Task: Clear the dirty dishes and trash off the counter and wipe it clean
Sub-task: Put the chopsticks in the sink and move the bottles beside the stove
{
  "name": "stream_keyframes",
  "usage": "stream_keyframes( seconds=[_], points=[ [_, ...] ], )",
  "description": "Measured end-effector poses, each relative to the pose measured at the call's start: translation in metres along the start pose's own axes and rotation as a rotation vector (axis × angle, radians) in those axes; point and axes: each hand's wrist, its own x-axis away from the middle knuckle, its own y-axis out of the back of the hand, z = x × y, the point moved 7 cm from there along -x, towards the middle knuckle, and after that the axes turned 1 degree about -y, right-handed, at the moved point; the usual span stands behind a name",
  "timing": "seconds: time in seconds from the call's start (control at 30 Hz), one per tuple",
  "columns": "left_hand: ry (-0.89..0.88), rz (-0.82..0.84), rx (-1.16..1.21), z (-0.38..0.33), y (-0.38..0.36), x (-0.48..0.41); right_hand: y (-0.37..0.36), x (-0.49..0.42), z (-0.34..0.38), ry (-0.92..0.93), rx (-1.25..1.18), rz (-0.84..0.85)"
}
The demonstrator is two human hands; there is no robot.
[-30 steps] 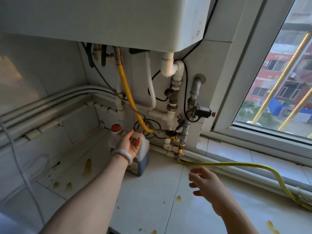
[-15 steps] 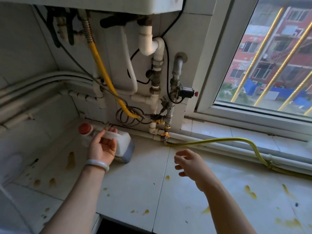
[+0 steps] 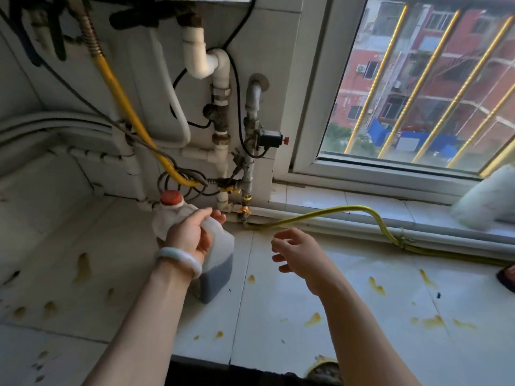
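Fingers (image 3: 216, 215) of left grip (image 3: 192, 235) curled over the far edge of jug (image 3: 218, 254), palm against its near side, pale bangle (image 3: 178, 259) on the wrist. Jug of cloudy white plastic, leaning a little, red cap (image 3: 170, 196) on and pointing up and away toward the wall. Inside, dark liquid (image 3: 216, 280) in the bottom part only, upper part pale and see-through. Base either on tabletop (image 3: 117, 246) or just over it: cannot tell. Right grip (image 3: 298, 252) near the jug but apart from it, fingers loosely bent, holding nothing, above the tabletop.

Yellow-brown spills (image 3: 312, 319) scattered over the white tiles on both sides. Behind, pipes (image 3: 220, 107) on the wall and a yellow hose (image 3: 334, 211) running along the foot of the sill. Far right on the sill, a white blurred thing (image 3: 485, 201), too smeared to name.

Against half a second ago: jug then tipped well over, cap low and to the left; now raised near upright and seemingly drawn a little out from the wall. Left grip in the same hold. Right grip much as before, loose and idle. View swung lower and rightward, with more tabletop and the white thing newly in sight.
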Motion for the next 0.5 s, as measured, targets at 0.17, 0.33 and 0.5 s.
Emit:
stream_keyframes(
  seconds=[0.17, 0.33, 0.5],
  points=[
    [0.034, 0.357, -0.114, 0.049, -0.065, 0.017, 0.038, 0.017, -0.009, 0.021, -0.001, -0.035],
    [0.162, 0.284, -0.209, 0.101, -0.134, 0.048, 0.114, 0.042, -0.043, 0.015, 0.002, -0.120],
    [0.182, 0.325, -0.348, 0.153, -0.227, 0.090, 0.215, 0.074, -0.095, -0.033, -0.032, -0.241]
  ],
)
